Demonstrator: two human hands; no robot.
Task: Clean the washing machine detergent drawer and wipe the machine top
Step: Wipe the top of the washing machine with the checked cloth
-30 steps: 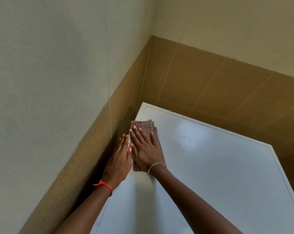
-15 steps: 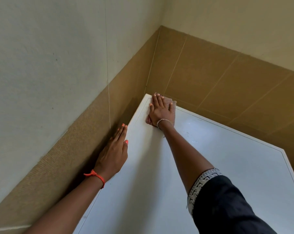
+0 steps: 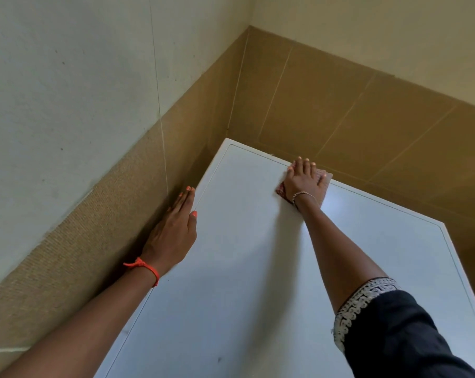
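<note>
The left hand [image 3: 173, 230] lies flat, fingers straight, on the left edge of the white washing machine top [image 3: 244, 282], holding nothing. Farther back, the right hand [image 3: 304, 182], grip open and fingers spread, presses a reddish cloth [image 3: 326, 176] onto the top's rear edge.

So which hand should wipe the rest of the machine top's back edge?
Right. The right hand presses the cloth flat at the back edge of the machine top; the left hand rests bare on its left edge.

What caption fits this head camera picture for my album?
Right hand presses a reddish folded cloth onto the flat white machine top; left hand rests flat at its edge.
</note>
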